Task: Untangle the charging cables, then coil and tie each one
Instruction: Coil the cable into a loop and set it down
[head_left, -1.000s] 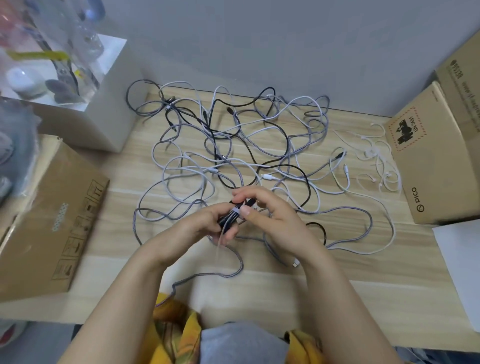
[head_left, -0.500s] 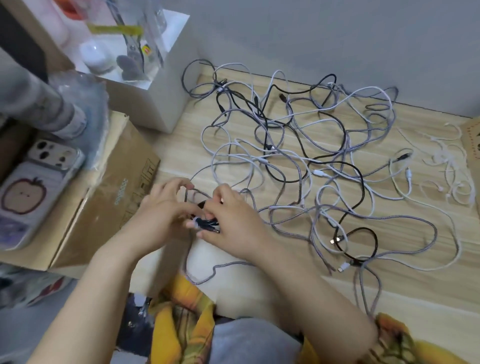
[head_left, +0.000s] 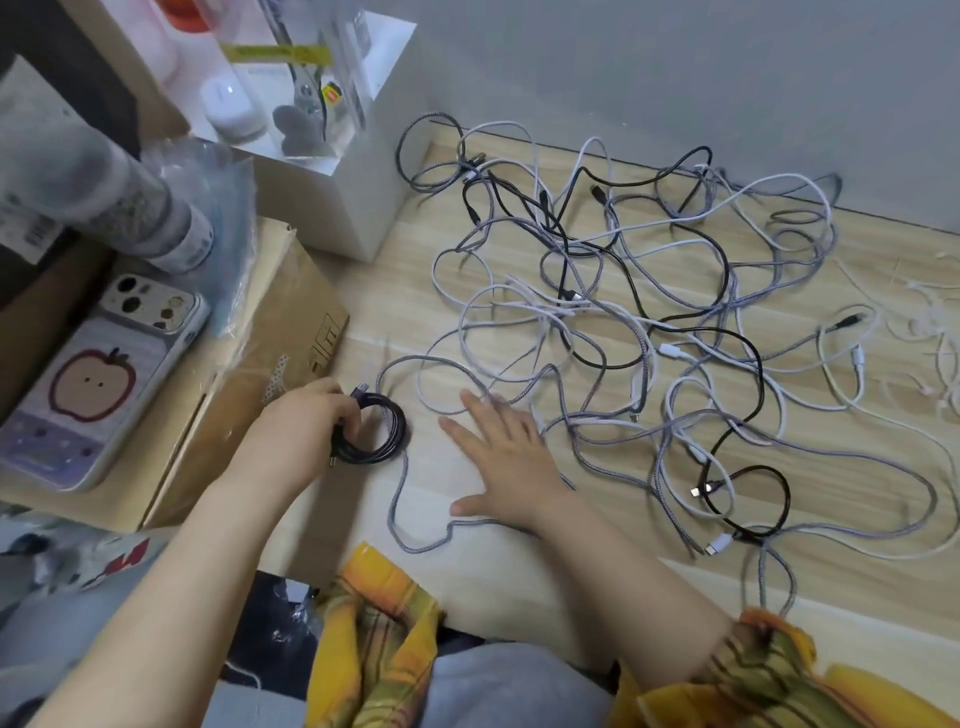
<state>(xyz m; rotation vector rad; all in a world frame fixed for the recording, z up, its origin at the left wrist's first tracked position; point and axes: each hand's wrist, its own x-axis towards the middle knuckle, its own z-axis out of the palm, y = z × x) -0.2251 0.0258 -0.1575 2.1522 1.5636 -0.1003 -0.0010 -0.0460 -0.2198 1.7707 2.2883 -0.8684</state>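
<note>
A dark cable coiled into a small ring (head_left: 387, 431) lies on the wooden table (head_left: 519, 540) beside the cardboard box. My left hand (head_left: 306, 423) grips the ring's left side. My right hand (head_left: 506, 460) rests flat on the table with fingers spread, just right of the coil, holding nothing; its fingertips touch grey strands. A large tangle of grey, white and black charging cables (head_left: 639, 322) spreads over the table from the middle to the right. One grey braided cable (head_left: 415, 540) loops under my right wrist.
A brown cardboard box (head_left: 270, 364) stands left of the coil, with a phone in an apple case (head_left: 98, 384) on it. A white box (head_left: 358, 176) with clear items sits at the back left. Thin white ties (head_left: 935, 317) lie at the far right. A grey wall runs behind.
Both hands held the dark cable bundle together near the table's front. Now the left hand sets the coil down by the box and the right hand has let go and lies flat.
</note>
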